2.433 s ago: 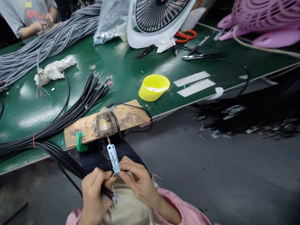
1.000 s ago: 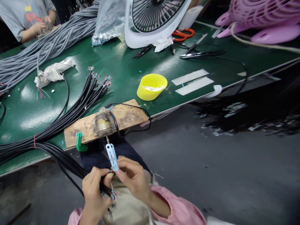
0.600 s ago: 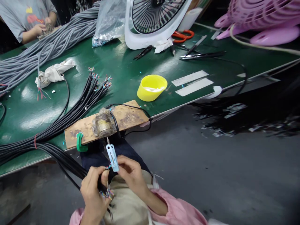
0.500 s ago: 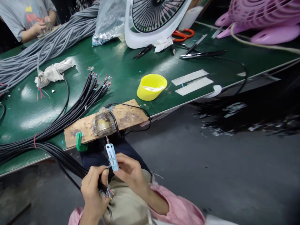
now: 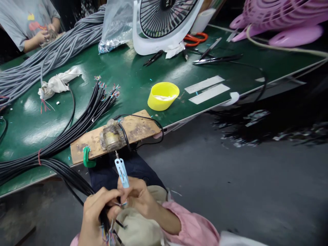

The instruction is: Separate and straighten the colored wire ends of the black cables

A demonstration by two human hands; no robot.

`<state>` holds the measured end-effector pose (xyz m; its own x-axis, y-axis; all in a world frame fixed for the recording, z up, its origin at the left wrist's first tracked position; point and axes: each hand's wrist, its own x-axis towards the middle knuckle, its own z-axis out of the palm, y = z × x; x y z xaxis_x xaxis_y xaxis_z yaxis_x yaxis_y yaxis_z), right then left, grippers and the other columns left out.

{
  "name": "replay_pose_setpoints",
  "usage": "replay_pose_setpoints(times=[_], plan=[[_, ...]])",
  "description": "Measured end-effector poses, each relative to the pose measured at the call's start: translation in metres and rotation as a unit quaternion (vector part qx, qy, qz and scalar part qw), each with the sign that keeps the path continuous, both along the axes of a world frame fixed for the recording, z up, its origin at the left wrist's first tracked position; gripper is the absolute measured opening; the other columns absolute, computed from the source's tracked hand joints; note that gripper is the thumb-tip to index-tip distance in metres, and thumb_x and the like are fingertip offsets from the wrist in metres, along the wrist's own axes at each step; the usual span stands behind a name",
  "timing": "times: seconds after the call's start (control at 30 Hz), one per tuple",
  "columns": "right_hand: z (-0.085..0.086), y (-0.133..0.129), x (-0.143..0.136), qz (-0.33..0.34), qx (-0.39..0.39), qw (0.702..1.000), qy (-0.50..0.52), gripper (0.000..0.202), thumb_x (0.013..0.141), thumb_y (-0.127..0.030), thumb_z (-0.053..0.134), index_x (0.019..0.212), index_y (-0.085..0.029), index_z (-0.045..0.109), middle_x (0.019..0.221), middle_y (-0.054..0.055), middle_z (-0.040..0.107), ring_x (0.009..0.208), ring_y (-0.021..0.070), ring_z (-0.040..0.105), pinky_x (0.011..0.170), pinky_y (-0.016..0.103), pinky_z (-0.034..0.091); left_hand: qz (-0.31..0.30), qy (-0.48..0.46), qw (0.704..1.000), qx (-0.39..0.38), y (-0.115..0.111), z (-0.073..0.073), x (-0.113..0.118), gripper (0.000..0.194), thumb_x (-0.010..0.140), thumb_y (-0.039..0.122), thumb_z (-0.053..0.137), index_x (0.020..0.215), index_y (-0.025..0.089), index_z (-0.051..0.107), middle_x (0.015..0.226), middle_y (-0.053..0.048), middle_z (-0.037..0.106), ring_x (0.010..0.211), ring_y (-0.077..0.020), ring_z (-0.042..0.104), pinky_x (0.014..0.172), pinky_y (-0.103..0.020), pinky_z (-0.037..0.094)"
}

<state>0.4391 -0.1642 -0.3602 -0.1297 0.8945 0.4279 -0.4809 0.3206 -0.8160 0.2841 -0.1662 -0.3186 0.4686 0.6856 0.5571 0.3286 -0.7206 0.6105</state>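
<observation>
My left hand (image 5: 98, 208) is closed round black cables (image 5: 104, 220) whose stripped ends show thin coloured wires (image 5: 110, 235) below the palm. Beside it, my right hand (image 5: 139, 196) pinches fine wire ends (image 5: 124, 204), its fingertips close to the left thumb. Just above the right fingers a light blue clip (image 5: 121, 172) sticks out from the shaft of a small motor (image 5: 112, 136). That motor is fixed in clear glue on a wooden board (image 5: 139, 128) at the table edge. The exact wires between the fingertips are partly hidden.
A bundle of black cables (image 5: 84, 118) lies left on the green table (image 5: 133, 92), with a green clamp (image 5: 88, 157) by the board. Behind stand a yellow cup (image 5: 162, 97), paper strips (image 5: 210, 93), scissors (image 5: 196, 39) and a white fan (image 5: 151, 44). Another person's hands (image 5: 46, 34) work at the far left.
Both hands have moved down, away from the clip. My right hand has come in against the left one, and its fingers now pinch wire ends there.
</observation>
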Motion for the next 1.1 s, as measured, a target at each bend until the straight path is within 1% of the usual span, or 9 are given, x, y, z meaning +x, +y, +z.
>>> replay_pose_setpoints(times=[0.13, 0.23, 0.33, 0.43, 0.57, 0.67, 0.77, 0.97, 1.1], plan=[[-0.006, -0.005, -0.014, 0.063, -0.078, 0.994, 0.041, 0.053, 0.082, -0.061, 0.069, 0.064, -0.016, 0.047, 0.064, -0.001, 0.041, 0.061, 0.0118, 0.04, 0.057, 0.025, 0.032, -0.029, 0.039, 0.999, -0.009, -0.002, -0.005, -0.009, 0.019, 0.1, 0.03, 0.048, 0.11, 0.025, 0.062, 0.071, 0.002, 0.051, 0.063, -0.0079, 0.051, 0.057, -0.02, 0.036], [-0.002, -0.009, -0.009, 0.083, -0.114, 0.989, 0.047, 0.049, 0.081, -0.057, 0.072, 0.067, -0.015, 0.049, 0.067, -0.001, 0.04, 0.06, 0.0099, 0.039, 0.056, 0.023, 0.03, -0.05, 0.043, 0.998, -0.012, -0.003, -0.008, -0.01, 0.014, 0.095, 0.017, 0.049, 0.095, 0.021, 0.062, 0.071, 0.001, 0.053, 0.063, -0.0096, 0.052, 0.06, -0.024, 0.035], [0.008, -0.012, 0.003, 0.077, -0.116, 0.99, 0.002, 0.044, 0.083, -0.051, 0.072, 0.07, -0.014, 0.053, 0.07, -0.001, 0.042, 0.061, 0.0092, 0.039, 0.056, 0.023, 0.028, -0.051, 0.014, 0.999, 0.01, -0.001, -0.012, -0.008, 0.017, 0.094, 0.014, 0.046, 0.082, 0.019, 0.056, 0.074, 0.0, 0.056, 0.066, -0.0112, 0.056, 0.064, -0.027, 0.036], [0.015, -0.013, 0.013, 0.008, -0.096, 0.994, -0.045, 0.039, 0.09, -0.049, 0.064, 0.074, -0.015, 0.053, 0.071, -0.001, 0.043, 0.063, 0.0099, 0.04, 0.057, 0.023, 0.032, -0.058, -0.014, 0.998, 0.029, -0.001, -0.015, -0.007, 0.02, 0.097, 0.023, 0.047, 0.08, 0.019, 0.055, 0.076, -0.001, 0.059, 0.069, -0.0124, 0.059, 0.066, -0.029, 0.037], [0.018, -0.016, 0.018, -0.116, 0.027, 0.988, -0.099, 0.023, 0.097, -0.037, 0.057, 0.086, -0.018, 0.064, 0.076, 0.001, 0.053, 0.07, 0.0105, 0.05, 0.064, 0.021, 0.041, -0.057, -0.035, 0.997, 0.034, -0.002, -0.018, -0.008, 0.024, 0.1, 0.03, 0.048, 0.08, 0.019, 0.056, 0.076, -0.001, 0.06, 0.07, -0.0119, 0.06, 0.067, -0.028, 0.039], [0.021, -0.021, 0.016, -0.136, 0.088, 0.972, -0.168, 0.018, 0.098, -0.031, 0.056, 0.1, -0.019, 0.069, 0.081, 0.003, 0.061, 0.074, 0.0109, 0.056, 0.067, 0.02, 0.046, -0.053, -0.051, 0.997, 0.04, -0.003, -0.021, -0.008, 0.024, 0.098, 0.032, 0.051, 0.079, 0.019, 0.057, 0.075, -0.001, 0.06, 0.068, -0.0116, 0.059, 0.064, -0.028, 0.039], [0.023, -0.025, 0.014, -0.15, 0.093, 0.963, -0.204, 0.018, 0.099, -0.025, 0.055, 0.093, -0.017, 0.07, 0.079, 0.003, 0.063, 0.074, 0.011, 0.058, 0.072, 0.022, 0.048, -0.048, -0.047, 0.997, 0.038, -0.002, -0.022, -0.005, 0.023, 0.099, 0.028, 0.05, 0.079, 0.019, 0.057, 0.072, -0.001, 0.058, 0.067, -0.0114, 0.058, 0.064, -0.027, 0.04], [0.021, -0.025, 0.014, -0.185, 0.095, 0.959, -0.193, 0.013, 0.095, -0.02, 0.058, 0.096, -0.016, 0.07, 0.082, 0.006, 0.067, 0.074, 0.0135, 0.061, 0.069, 0.024, 0.05, -0.047, -0.082, 0.994, 0.054, 0.002, -0.026, -0.001, 0.006, 0.095, 0.021, 0.055, 0.091, 0.019, 0.059, 0.074, -0.001, 0.062, 0.068, -0.0128, 0.06, 0.062, -0.026, 0.042], [0.016, -0.026, 0.014, -0.249, 0.131, 0.934, -0.219, 0.014, 0.09, -0.011, 0.062, 0.1, -0.018, 0.068, 0.084, 0.006, 0.066, 0.075, 0.0146, 0.061, 0.067, 0.026, 0.049, -0.046, -0.114, 0.991, 0.059, 0.003, -0.028, 0.002, 0.004, 0.094, 0.015, 0.054, 0.094, 0.017, 0.058, 0.075, -0.002, 0.064, 0.07, -0.0126, 0.062, 0.063, -0.025, 0.045]])
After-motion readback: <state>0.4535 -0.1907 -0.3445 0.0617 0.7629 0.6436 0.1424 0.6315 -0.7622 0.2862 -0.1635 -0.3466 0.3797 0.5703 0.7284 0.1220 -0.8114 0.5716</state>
